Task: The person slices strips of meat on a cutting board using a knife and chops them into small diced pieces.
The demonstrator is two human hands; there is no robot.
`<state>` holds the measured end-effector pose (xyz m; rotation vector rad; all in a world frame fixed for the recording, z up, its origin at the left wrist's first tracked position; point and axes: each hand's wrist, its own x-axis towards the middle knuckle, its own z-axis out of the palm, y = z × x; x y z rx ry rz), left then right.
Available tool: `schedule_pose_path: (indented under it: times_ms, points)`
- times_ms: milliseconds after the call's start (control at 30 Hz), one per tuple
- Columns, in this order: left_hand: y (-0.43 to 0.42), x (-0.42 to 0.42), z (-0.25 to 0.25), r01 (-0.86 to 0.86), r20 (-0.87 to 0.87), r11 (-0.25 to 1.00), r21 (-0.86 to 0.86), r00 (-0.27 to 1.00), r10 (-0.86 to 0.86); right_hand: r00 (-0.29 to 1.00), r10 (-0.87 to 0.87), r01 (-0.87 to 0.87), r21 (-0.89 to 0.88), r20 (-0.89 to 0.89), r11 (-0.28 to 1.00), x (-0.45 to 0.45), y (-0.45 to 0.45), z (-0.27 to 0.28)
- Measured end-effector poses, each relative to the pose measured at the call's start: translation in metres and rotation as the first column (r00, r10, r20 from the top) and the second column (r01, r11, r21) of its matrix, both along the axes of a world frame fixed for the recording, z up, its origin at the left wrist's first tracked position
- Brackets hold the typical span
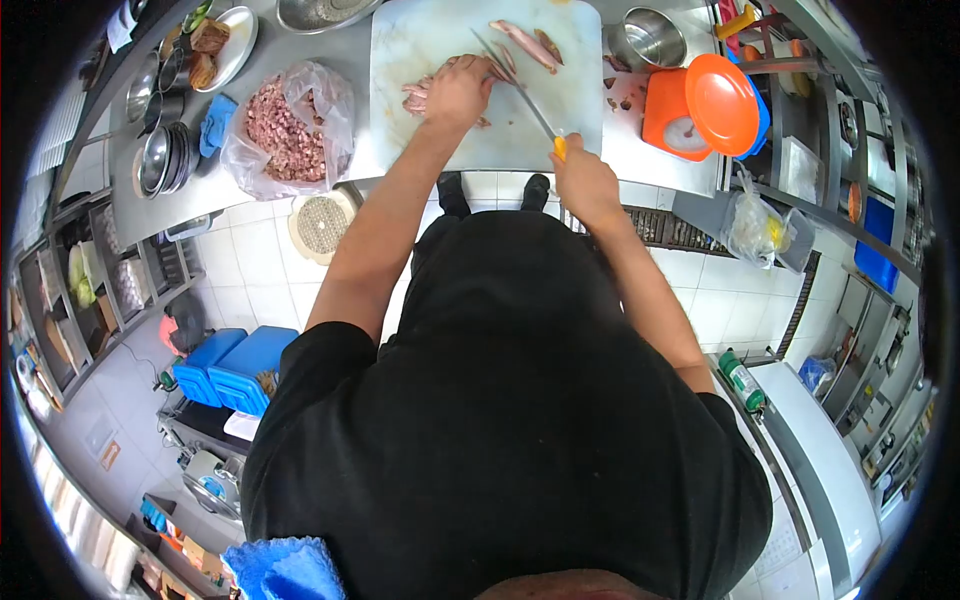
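A knife (529, 101) with a yellow handle is held in my right hand (588, 184), its blade slanting up and left over the white cutting board (540, 135). My left hand (459, 92) presses with bent fingers on a piece of raw meat (501, 66), close beside the blade. Cut meat strips (416, 96) lie at the left of that hand, partly under it. Beyond the blade rest a long pale piece of meat (524, 44) and a smaller brownish piece (548, 46).
Left of the board are a plastic bag of chopped meat (285, 135), a blue cloth (216, 125), stacked bowls (165, 160) and a white plate (238, 48). A metal pot (648, 40) and an orange scale (665, 112) with an orange dish (722, 104) stand at the right.
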<state>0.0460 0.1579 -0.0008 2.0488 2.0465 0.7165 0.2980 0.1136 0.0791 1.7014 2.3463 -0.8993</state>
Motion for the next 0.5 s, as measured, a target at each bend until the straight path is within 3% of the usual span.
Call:
schedule_pose_path:
  times_ms: [200,333,500]
  points:
    - [-0.019,-0.017,0.001,-0.046,0.148,0.995,0.085,0.988,0.033,0.989,-0.05,0.05,0.005,0.139,0.999,0.044,-0.011,-0.005]
    - [-0.038,-0.023,0.028,-0.149,0.156,0.989,-0.015,0.976,0.15,0.993,-0.029,0.025,0.036,0.115,0.999,0.04,-0.014,-0.013]
    - [-0.048,-0.037,0.041,-0.242,0.221,0.967,0.074,0.95,0.221,0.989,0.137,-0.142,0.089,0.061,0.986,0.011,-0.025,-0.033]
